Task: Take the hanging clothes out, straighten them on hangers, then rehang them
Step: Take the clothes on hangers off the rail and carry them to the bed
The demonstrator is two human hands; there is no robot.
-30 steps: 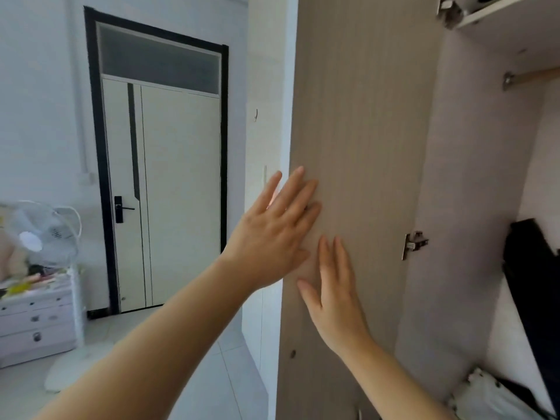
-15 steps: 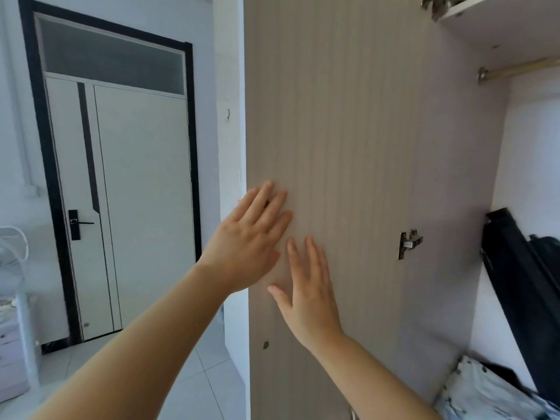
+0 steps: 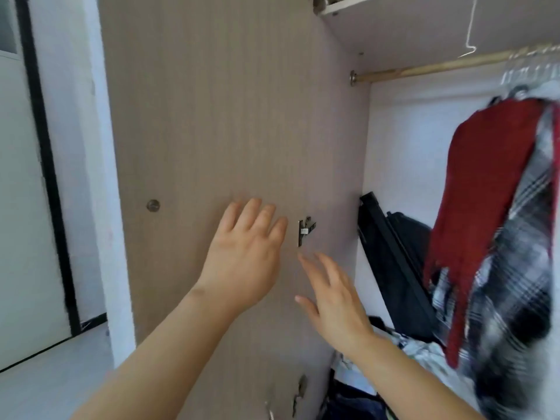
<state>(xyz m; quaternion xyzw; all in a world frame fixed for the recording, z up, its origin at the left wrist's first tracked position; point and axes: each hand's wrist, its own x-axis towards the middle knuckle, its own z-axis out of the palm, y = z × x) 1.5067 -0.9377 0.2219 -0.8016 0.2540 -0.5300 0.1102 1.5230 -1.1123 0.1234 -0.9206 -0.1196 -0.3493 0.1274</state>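
A wardrobe stands open, its beige door (image 3: 212, 122) swung out to the left. A wooden rail (image 3: 424, 68) runs across the top of the inside. From it, at the far right, hang a red fringed garment (image 3: 485, 192) and a black-and-white plaid garment (image 3: 521, 283) on hangers (image 3: 527, 74). My left hand (image 3: 242, 256) is raised in front of the door's inner face, fingers straight and spread. My right hand (image 3: 333, 295) is lower and to the right, near the hinge (image 3: 304, 234), fingers straight. Neither hand holds anything.
A dark case (image 3: 400, 268) leans inside the wardrobe against the back wall. Folded clothes (image 3: 409, 353) lie piled at the wardrobe bottom. A white shelf (image 3: 348, 4) sits above the rail. A room door with a black frame (image 3: 45, 177) is at the left.
The view has swung right, bringing the rail and the hanging red and plaid clothes into sight. Both hands have drifted right across the door's inner face toward the hinge.
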